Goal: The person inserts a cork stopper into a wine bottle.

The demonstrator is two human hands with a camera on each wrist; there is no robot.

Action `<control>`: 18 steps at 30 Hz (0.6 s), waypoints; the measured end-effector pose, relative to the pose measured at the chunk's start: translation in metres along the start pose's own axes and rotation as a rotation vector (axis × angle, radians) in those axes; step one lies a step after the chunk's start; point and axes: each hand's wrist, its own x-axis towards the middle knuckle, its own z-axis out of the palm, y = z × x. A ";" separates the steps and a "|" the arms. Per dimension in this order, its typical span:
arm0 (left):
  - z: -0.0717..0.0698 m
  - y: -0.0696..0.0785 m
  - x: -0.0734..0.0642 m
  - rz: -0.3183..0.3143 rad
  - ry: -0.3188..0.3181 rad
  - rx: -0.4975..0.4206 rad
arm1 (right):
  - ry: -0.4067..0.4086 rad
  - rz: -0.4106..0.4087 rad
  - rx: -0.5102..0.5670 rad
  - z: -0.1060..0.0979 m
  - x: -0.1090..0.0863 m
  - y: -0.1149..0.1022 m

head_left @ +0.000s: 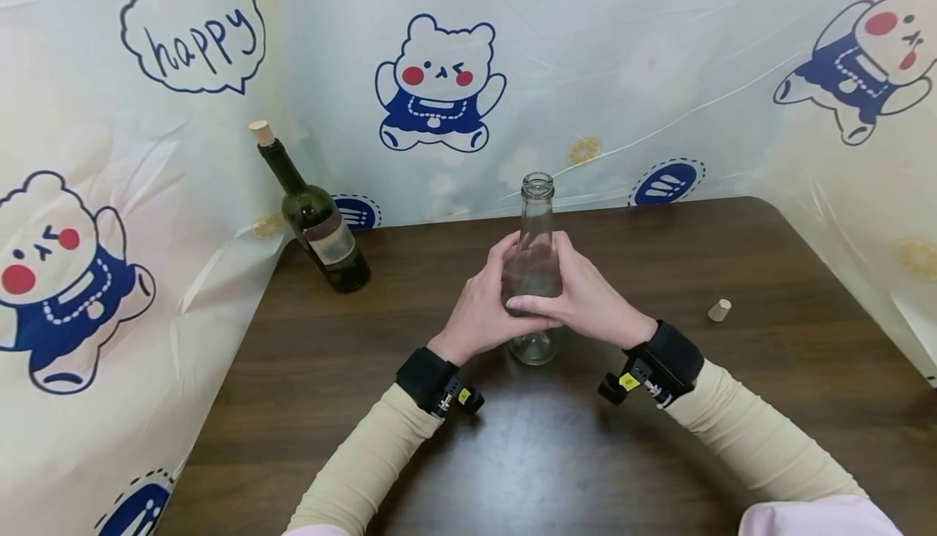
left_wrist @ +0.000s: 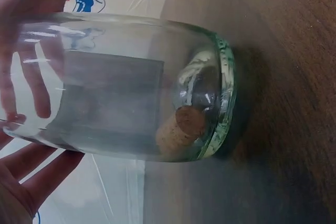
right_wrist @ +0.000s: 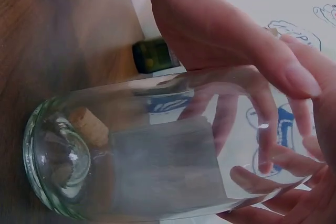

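A clear glass bottle [head_left: 537, 263] stands upright at the middle of the table, its open neck pointing up. My left hand [head_left: 479, 308] grips its body from the left, and my right hand [head_left: 596, 296] grips it from the right. Their thumbs cross in front of the glass. Inside, a cork [left_wrist: 181, 129] lies tilted against the base, beside the raised glass bump; the right wrist view also has this cork [right_wrist: 89, 127]. A grey label-like patch [right_wrist: 165, 163] shows on the bottle. Whether the base touches the table is hard to tell.
At the table's back left stands a dark green wine bottle [head_left: 325, 231] with a cork [head_left: 261, 132] in its mouth. A small loose cork [head_left: 720, 311] lies on the brown wooden table [head_left: 293, 406] to the right. A printed curtain [head_left: 315, 48] hangs behind and beside the table.
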 end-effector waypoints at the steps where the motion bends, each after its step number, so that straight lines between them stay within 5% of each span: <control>1: 0.000 -0.001 -0.001 0.007 0.003 0.005 | -0.008 0.000 0.003 0.001 0.000 -0.001; 18: 0.003 -0.001 -0.005 -0.020 -0.006 0.118 | -0.065 0.005 -0.060 -0.007 -0.009 -0.004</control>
